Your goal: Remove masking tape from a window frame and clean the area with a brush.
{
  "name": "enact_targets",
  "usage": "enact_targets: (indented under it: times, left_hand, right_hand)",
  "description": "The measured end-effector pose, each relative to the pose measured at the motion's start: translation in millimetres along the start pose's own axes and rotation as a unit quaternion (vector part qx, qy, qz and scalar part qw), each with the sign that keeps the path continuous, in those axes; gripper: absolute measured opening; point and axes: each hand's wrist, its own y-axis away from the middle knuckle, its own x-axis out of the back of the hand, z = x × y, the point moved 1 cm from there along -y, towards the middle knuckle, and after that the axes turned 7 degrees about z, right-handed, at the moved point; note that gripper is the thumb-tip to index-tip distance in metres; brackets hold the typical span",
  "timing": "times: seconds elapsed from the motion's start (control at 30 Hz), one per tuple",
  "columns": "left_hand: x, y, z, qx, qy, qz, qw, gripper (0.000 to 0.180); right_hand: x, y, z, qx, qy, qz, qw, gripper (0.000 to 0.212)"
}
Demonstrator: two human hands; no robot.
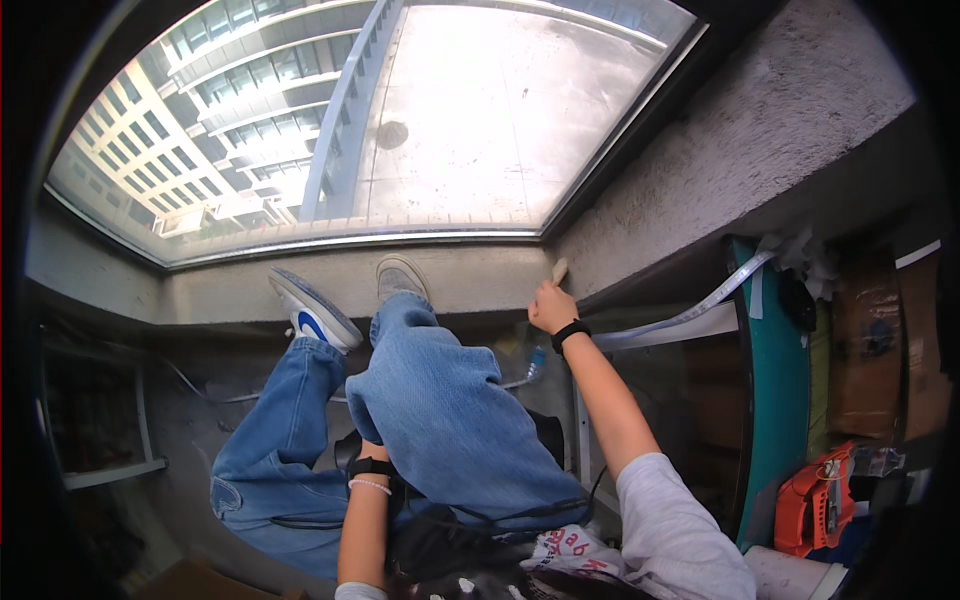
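Shirt: nearest the camera, the printed shirt (570, 548) shows at the lower centre of the frame, behind the bent knee of the jeans (435, 410)

Right hand: right of centre, the right hand (552, 308) has its fingers curled in, nearly closed, around the lower end of the pale piece (560, 270)

Pale piece: it pokes up out of those fingers, by the corner where the sill (470, 280) meets the rough wall (720, 170); too small here to say whether it touches the concrete

Drop: a loosened pinch could let it fall into the dark space below the sill, where it would be hard to find

Knuckles: sliding along the coarse wall could graze them

Left hand: at lower centre, the left hand (373, 451) is mostly hidden under the knee; I cannot tell how open its fingers are or what they hold, and groping there unseen could snag something

Shoes: left of centre, the white shoe (318, 315) and grey shoe (402, 278) are at the sill; a slipping sole could jolt the reaching arm

Blue object: just left of the right forearm, the blue object (537, 363) could be knocked by a dropped elbow or swinging knee

White strip: right of the wristband (571, 333), the white strip (700, 308) could catch it on a careless pull back
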Motion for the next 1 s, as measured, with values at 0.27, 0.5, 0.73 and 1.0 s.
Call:
enact_targets:
  times: [0.27,0.5,0.73,1.0]
  left_hand:
    - [-2.0,-2.5,2.2,-0.011,0.001,-0.001,1.000,0.051]
    - [-1.6,-0.3,-2.3,-0.020,-0.010,-0.013,1.000,0.051]
    - [-3.4,2.3,-8.5,-0.032,-0.016,-0.030,0.999,0.052]
    - [-12.6,-2.6,-22.3,-0.028,0.063,-0.027,0.997,0.051]
  right_hand:
    - [19.0,25.7,-29.8,-0.025,0.006,-0.001,1.000,0.025]
    - [47.9,41.8,-50.3,-0.020,-0.061,-0.068,0.996,0.026]
    - [42.3,-9.4,-29.5,0.064,0.014,0.082,0.994,0.011]
    - [37.6,-13.7,-9.5,0.022,0.147,0.067,0.987,0.015]
